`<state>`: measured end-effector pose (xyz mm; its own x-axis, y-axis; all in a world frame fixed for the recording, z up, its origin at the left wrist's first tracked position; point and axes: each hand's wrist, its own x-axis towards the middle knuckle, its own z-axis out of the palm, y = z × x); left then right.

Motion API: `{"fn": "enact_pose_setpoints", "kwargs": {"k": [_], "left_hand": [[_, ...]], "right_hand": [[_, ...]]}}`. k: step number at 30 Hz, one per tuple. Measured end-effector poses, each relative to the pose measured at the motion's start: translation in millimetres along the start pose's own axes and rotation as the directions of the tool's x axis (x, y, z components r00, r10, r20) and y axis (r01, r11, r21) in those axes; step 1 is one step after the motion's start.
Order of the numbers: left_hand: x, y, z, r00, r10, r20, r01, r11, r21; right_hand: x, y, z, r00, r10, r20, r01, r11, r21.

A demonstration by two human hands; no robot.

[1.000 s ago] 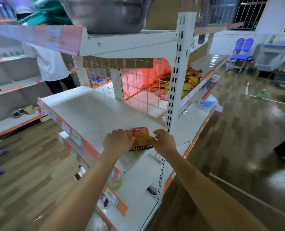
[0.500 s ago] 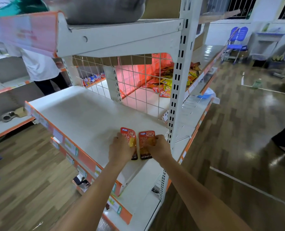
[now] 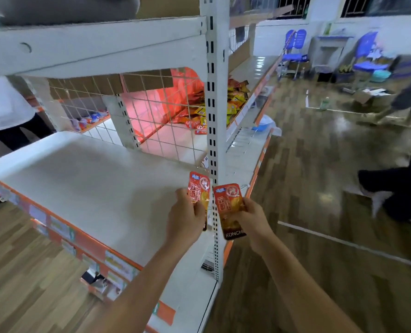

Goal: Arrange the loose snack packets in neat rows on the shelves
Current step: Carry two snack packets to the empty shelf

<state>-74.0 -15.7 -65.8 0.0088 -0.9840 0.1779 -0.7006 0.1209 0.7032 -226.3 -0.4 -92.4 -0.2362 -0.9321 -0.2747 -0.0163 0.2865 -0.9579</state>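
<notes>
My left hand (image 3: 186,218) holds one red-orange snack packet (image 3: 199,189) upright by its lower part. Beside it my right hand (image 3: 253,218) grips a second, matching packet (image 3: 228,207) marked KONCH at the bottom. Both packets hover over the right front corner of the white middle shelf (image 3: 84,183), just in front of the slotted upright post (image 3: 215,131). A heap of loose yellow and red packets (image 3: 233,105) lies on the shelf behind the wire mesh back panel (image 3: 151,111).
An upper shelf (image 3: 98,44) overhangs at head height. Lower orange-edged shelves (image 3: 118,267) jut out below. A person in a white shirt (image 3: 0,106) stands at the far left; another person's legs (image 3: 401,183) are on the right. Blue chairs (image 3: 295,46) stand at the back.
The packets, held together on the shelf a second ago, are now separated, one in each hand, and lifted slightly off the shelf surface. The view has moved closer and turned right.
</notes>
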Motion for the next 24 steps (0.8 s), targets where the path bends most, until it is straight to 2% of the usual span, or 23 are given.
{"fn": "enact_pose_setpoints", "kwargs": {"k": [4,8,12,18,24], "left_hand": [[-4.5,26.0,24.9,0.992,0.102,0.080,-0.095,0.992,-0.082],[-5.2,52.7,56.7,0.967,0.173,0.186,-0.144,0.977,-0.157],[5.1,74.0,90.7,0.936,0.211,0.281,-0.156,0.966,-0.204],[45.4,113.3,145.6,0.916,0.178,0.358,-0.092,0.965,-0.244],[108.8,172.5,210.5,0.906,0.065,0.417,0.114,0.913,-0.391]], "right_hand": [[-6.4,6.5,-37.2,0.991,-0.031,-0.129,0.050,0.988,0.147],[-8.1,11.7,-74.2,0.970,-0.053,-0.238,0.089,0.986,0.141],[-4.0,13.6,-112.8,0.962,-0.045,-0.271,0.085,0.986,0.141],[42.7,10.4,-167.7,0.955,0.012,-0.295,0.031,0.989,0.142],[115.9,-12.3,-235.6,0.941,0.023,-0.339,0.040,0.984,0.176]]}}
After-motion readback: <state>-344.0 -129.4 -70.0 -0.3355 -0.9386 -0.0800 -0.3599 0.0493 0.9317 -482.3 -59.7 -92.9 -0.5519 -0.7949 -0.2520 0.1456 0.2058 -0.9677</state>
